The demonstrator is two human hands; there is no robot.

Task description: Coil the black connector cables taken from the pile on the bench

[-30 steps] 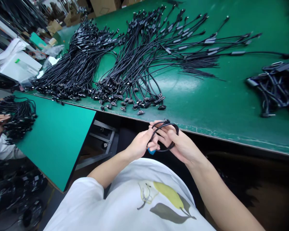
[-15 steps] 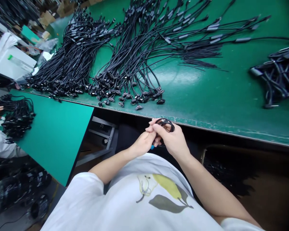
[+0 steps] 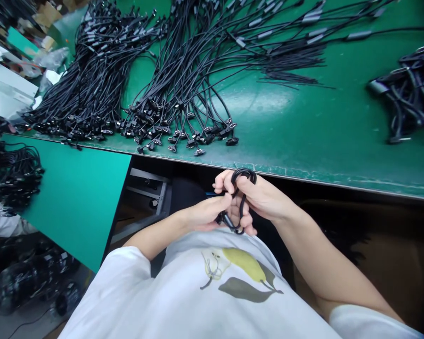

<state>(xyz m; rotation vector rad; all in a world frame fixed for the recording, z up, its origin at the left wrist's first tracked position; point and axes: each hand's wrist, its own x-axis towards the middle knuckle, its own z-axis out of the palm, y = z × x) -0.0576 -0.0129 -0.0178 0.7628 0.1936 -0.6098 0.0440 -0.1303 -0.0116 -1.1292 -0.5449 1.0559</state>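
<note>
Both my hands hold one coiled black cable (image 3: 240,175) just below the front edge of the green table (image 3: 304,136), above my lap. My right hand (image 3: 259,197) is wrapped round the coil, its loop sticking up over my fingers. My left hand (image 3: 208,213) pinches the lower end of the cable, where a connector hangs. On the table straight ahead lies a big fan of black cables (image 3: 183,70) with their connectors lined up near the front edge.
A second heap of black cables (image 3: 410,94) lies at the table's right end. To the left stands a lower teal board (image 3: 70,197) with a bundle of cables (image 3: 14,174), beside another person's sleeve (image 3: 0,221). Boxes and white paper sit far left.
The cable has been folded from a wide loop into a tight coil. My hands have drawn closer together and slightly lower, and the view has tilted down.
</note>
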